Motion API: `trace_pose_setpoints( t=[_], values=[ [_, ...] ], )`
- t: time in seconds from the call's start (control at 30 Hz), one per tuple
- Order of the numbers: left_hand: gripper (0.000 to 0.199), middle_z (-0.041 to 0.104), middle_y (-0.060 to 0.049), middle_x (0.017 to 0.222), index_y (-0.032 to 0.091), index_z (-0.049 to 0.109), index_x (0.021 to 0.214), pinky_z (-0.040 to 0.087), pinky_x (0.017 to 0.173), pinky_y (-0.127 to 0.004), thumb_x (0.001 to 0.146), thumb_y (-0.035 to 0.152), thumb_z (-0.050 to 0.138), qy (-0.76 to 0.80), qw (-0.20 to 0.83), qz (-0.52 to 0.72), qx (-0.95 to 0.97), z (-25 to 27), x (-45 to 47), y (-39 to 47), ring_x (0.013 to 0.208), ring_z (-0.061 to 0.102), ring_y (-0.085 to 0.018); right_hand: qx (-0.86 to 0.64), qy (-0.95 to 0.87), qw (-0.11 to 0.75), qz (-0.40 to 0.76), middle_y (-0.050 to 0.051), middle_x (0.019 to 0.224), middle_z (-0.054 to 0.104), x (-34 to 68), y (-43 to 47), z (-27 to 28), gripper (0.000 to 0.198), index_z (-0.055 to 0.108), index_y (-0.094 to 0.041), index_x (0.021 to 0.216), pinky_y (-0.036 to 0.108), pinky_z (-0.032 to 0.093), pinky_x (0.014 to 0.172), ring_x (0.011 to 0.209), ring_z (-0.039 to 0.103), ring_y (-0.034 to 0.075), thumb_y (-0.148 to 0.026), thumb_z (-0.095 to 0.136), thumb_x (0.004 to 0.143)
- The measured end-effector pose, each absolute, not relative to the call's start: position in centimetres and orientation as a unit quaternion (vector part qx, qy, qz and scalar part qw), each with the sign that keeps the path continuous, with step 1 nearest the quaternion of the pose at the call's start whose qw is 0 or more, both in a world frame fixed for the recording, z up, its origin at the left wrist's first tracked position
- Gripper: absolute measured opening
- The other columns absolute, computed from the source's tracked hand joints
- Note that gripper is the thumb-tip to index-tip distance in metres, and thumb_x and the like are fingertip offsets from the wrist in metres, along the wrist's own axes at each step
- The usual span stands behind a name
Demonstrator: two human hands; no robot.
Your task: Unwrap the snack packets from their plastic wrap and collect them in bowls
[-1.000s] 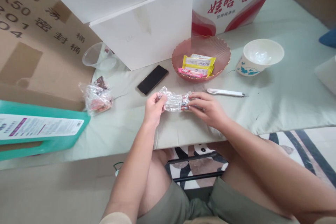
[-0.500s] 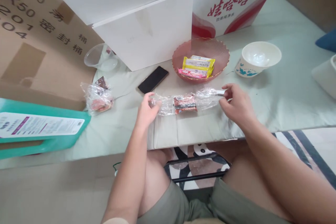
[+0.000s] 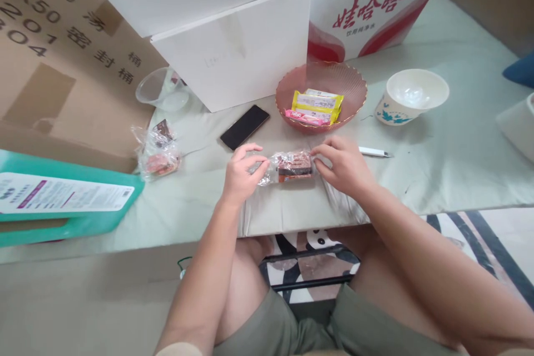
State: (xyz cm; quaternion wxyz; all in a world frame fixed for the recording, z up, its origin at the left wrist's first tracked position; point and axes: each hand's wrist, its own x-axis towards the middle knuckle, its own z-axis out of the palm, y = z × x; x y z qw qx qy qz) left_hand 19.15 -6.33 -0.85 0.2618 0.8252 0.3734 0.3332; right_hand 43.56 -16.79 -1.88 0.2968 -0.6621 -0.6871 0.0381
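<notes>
A small reddish-brown packet (image 3: 294, 167) lies in clear plastic film (image 3: 269, 171) near the table's front edge. At its left end, my left hand (image 3: 241, 176) pinches the film between thumb and fingers. My right hand (image 3: 345, 166) has its thumb and fingertips closed on the film at the packet's right end. Just beyond that hand lies a white pen-like tool (image 3: 375, 152) with a dark tip, part of it hidden by the hand.
A black phone (image 3: 245, 127) and a pink glass bowl (image 3: 354, 97) of wrapped snacks lie behind my hands. A paper tub (image 3: 392, 108) stands right. Plastic-wrapped items (image 3: 161, 158), a clear cup (image 3: 164, 94) and a green container (image 3: 112, 217) are left; white boxes (image 3: 250, 55) stand behind.
My right hand has moved left to the packet's end, drawing in the film that was stretched out there. The white tool is now more exposed. My left hand has shifted little.
</notes>
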Motion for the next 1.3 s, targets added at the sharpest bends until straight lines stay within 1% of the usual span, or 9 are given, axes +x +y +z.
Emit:
trace_pose_setpoints(
  t=[0.3, 0.4, 0.57, 0.7, 0.87, 1.0, 1.1, 1.17, 1.3],
  values=[
    [0.017, 0.078, -0.005, 0.097, 0.025, 0.070, 0.073, 0.046, 0.109, -0.048, 0.087, 0.032, 0.062, 0.352, 0.243, 0.363, 0.828, 0.9, 18.8, -7.0, 0.113, 0.067, -0.026, -0.661, -0.670, 0.335, 0.050, 0.010, 0.116, 0.074, 43.4, -18.5, -1.0, 0.012, 0.065, -0.023, 0.096, 0.051, 0.040, 0.102, 0.124, 0.060, 0.034, -0.022, 0.058, 0.085],
    [0.016, 0.080, -0.004, 0.095, 0.025, 0.067, 0.073, 0.033, 0.119, -0.052, 0.087, 0.029, 0.059, 0.343, 0.222, 0.342, 0.847, 1.6, 18.7, -7.6, 0.118, 0.067, -0.027, -0.656, -0.686, 0.308, 0.074, 0.009, 0.109, 0.075, 43.4, -18.5, -0.9, 0.028, 0.063, -0.022, 0.113, 0.054, 0.036, 0.105, 0.117, 0.063, 0.032, -0.022, 0.058, 0.085],
    [0.014, 0.076, -0.001, 0.075, 0.026, 0.066, 0.070, 0.032, 0.119, -0.052, 0.082, 0.026, 0.060, 0.322, 0.197, 0.333, 0.864, 2.4, 18.4, -8.4, 0.105, 0.071, -0.027, -0.608, -0.738, 0.289, 0.039, 0.006, 0.083, 0.069, 43.1, -19.0, 0.4, 0.017, 0.066, -0.022, 0.085, 0.044, 0.043, 0.095, 0.084, 0.064, 0.023, -0.018, 0.049, 0.090],
    [0.018, 0.068, 0.000, 0.059, 0.025, 0.063, 0.062, 0.054, 0.075, -0.035, 0.080, 0.026, 0.060, 0.303, 0.245, 0.315, 0.865, 3.5, 18.0, -9.0, 0.060, 0.064, -0.018, -0.588, -0.747, 0.301, 0.073, 0.009, 0.092, 0.069, 43.3, -20.4, 2.3, 0.019, 0.066, -0.021, 0.085, 0.032, 0.046, 0.070, 0.077, 0.062, 0.020, -0.020, 0.048, 0.091],
    [0.022, 0.057, 0.003, 0.046, 0.023, 0.066, 0.064, 0.040, 0.044, -0.025, 0.084, 0.028, 0.058, 0.308, 0.358, 0.214, 0.855, 4.5, 17.3, -9.2, 0.041, 0.048, -0.011, -0.538, -0.776, 0.175, 0.279, 0.000, 0.071, 0.070, 43.3, -22.0, 3.6, 0.022, 0.072, -0.025, 0.099, 0.029, 0.041, 0.061, 0.063, 0.062, 0.017, -0.023, 0.051, 0.093],
    [0.012, 0.065, 0.001, 0.060, 0.023, 0.073, 0.084, 0.050, 0.058, -0.028, 0.082, 0.033, 0.067, 0.371, 0.274, 0.221, 0.859, 4.2, 17.8, -8.8, 0.052, 0.054, -0.013, -0.605, -0.742, 0.089, 0.276, 0.003, 0.066, 0.069, 43.1, -21.8, 2.7, 0.032, 0.071, -0.025, 0.079, 0.030, 0.035, 0.056, 0.061, 0.062, 0.020, -0.030, 0.046, 0.099],
    [0.045, 0.073, -0.008, 0.109, 0.026, 0.073, 0.110, 0.054, 0.094, -0.043, 0.067, 0.038, 0.083, 0.344, 0.212, 0.156, 0.901, 3.5, 18.8, -9.0, 0.102, 0.066, -0.028, -0.712, -0.676, 0.049, 0.185, 0.008, 0.068, 0.070, 43.2, -21.4, 1.6, 0.028, 0.069, -0.022, 0.084, 0.032, 0.031, 0.053, 0.058, 0.061, 0.024, -0.031, 0.046, 0.097],
    [0.062, 0.062, -0.010, 0.139, 0.028, 0.070, 0.123, 0.045, 0.110, -0.051, 0.063, 0.032, 0.085, 0.334, 0.197, 0.117, 0.914, 2.9, 19.5, -9.1, 0.132, 0.053, -0.036, -0.754, -0.639, 0.069, 0.136, 0.010, 0.066, 0.069, 43.1, -21.2, 1.1, 0.026, 0.068, -0.018, 0.109, 0.033, 0.031, 0.051, 0.055, 0.061, 0.027, -0.033, 0.051, 0.094],
    [0.021, 0.072, -0.008, 0.118, 0.025, 0.073, 0.098, 0.051, 0.094, -0.040, 0.081, 0.019, 0.063, 0.411, 0.204, 0.159, 0.874, 1.5, 20.2, -8.1, 0.109, 0.066, -0.028, -0.765, -0.617, 0.151, 0.105, 0.008, 0.068, 0.070, 42.2, -21.1, 1.1, 0.040, 0.057, -0.016, 0.129, 0.035, 0.038, 0.052, 0.056, 0.063, 0.028, -0.033, 0.052, 0.094]
  ],
)
